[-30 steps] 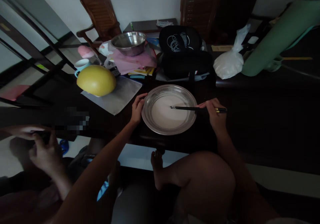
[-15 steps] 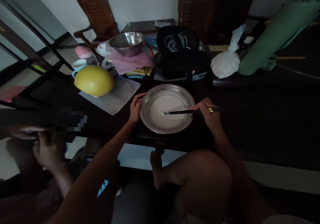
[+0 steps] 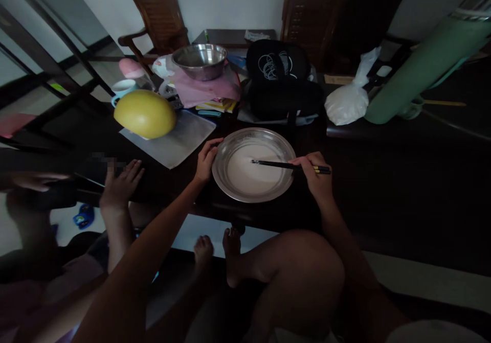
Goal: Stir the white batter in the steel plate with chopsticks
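Observation:
A wide stainless steel bowl [image 3: 221, 179] stands on the dark table in front of me, with a milky white liquid [image 3: 249, 177] inside. My left hand [image 3: 207, 160] grips its left rim, thumb and fingers against the metal. In my right hand [image 3: 317, 177], at the bowl's right side, is a pair of black chopsticks [image 3: 274, 164] with gold bands. They slant across the right rim, and their tips touch the white liquid near its middle.
Left of the bowl, a yellow pomelo-like fruit [image 3: 144, 114] rests on a grey mat [image 3: 187, 133]. Behind are a smaller metal bowl [image 3: 201, 69] and a black case [image 3: 284, 97]. A tied bag of white powder [image 3: 347, 104] and green cylinder [image 3: 414, 72] stand right. Another person's hand [image 3: 120, 185] is at left.
The chopstick tips have shifted slightly up within the liquid, with my right hand a little further left. The other person's hand has moved right and up onto the table edge.

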Demonstrator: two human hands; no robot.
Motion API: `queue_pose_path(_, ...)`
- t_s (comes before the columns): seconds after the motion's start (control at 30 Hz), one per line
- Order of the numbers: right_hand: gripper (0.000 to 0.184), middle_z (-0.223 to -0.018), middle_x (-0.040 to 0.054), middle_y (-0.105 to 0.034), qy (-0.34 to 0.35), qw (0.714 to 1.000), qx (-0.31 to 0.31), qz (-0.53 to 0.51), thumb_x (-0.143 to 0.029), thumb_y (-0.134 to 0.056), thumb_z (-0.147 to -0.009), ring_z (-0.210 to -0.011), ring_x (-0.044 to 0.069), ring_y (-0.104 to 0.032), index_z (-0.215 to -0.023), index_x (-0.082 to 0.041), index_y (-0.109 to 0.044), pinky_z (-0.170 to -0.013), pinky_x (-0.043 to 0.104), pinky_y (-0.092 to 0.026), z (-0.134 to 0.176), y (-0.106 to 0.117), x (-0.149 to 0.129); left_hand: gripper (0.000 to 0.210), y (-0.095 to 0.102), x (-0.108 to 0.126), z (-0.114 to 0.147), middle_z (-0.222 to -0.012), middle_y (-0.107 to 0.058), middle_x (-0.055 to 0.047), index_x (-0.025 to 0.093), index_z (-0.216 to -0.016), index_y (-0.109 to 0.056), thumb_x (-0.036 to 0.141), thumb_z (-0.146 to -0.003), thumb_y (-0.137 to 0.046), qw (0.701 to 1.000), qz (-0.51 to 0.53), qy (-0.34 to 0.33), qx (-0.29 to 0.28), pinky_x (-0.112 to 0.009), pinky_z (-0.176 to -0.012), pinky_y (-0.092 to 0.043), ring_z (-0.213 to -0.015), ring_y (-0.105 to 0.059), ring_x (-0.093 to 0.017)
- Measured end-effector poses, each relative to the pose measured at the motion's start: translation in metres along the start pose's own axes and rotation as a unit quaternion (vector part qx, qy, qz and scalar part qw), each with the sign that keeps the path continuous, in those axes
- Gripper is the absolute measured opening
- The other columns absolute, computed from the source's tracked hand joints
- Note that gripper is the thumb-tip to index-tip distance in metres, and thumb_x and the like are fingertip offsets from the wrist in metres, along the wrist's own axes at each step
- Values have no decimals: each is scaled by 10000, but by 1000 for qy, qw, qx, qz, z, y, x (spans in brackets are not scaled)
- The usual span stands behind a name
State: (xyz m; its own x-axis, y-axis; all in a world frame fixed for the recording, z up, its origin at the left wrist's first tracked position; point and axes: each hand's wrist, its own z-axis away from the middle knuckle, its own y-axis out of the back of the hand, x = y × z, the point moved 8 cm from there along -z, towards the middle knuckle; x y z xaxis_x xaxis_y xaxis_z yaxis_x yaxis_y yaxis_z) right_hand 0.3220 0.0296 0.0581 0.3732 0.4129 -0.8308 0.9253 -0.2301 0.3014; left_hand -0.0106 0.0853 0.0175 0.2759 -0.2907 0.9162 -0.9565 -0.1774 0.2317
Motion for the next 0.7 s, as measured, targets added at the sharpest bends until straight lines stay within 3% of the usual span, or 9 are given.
queue_pose_path(0.13,412,-661,21,-672,-22,997,70,-28,-443,-460,-949,-761,213,-632,-652,-255,-676,-799,406,-487,3,12,4,402,1,-1,0,-1124,-646,-89,180,-1084,-654,460,-837,-505,1000,-6,2,2,-374,-915,-453,-1019,-583,-249)
queue_pose_path(0.33,321,-704,22,-692,-9,999,-28,-17,-428,-542,-911,-796,211,-600,-686,-270,-707,-786,388,-483,2,-8,-2,384,0,3,-1,-1096,-646,-87,178,-1081,-648,442,-838,-511,1000,1,-2,-5,-359,-897,-459,-1039,-572,-248)
queue_pose_path(0.47,368,-674,14,-677,-29,998,47,-26,-444,-506,-929,-777,204,-616,-667,-267,-693,-798,399,-488,0,6,-2,390,1,4,-1,-1005,-647,-79,179,-1065,-649,467,-837,-515,1000,-4,-1,-7,-354,-880,-467,-1015,-579,-247)
queue_pose_path(0.53,410,-675,17,-670,-44,996,55,-47,-466,-486,-937,-743,194,-624,-642,-258,-681,-778,393,-495,-1,9,-3,391,1,4,-1,-1031,-647,-77,179,-1068,-649,468,-838,-519,1000,-6,2,-7,-356,-892,-464,-1011,-579,-244)
queue_pose_path(0.7,370,-699,15,-699,-6,994,-100,-31,-504,-529,-904,-823,204,-626,-689,-266,-715,-793,380,-491,-22,-18,-20,389,0,5,0,-1141,-641,-85,180,-1111,-643,451,-867,-507,1000,-2,11,-15,-364,-942,-451,-1065,-578,-246)
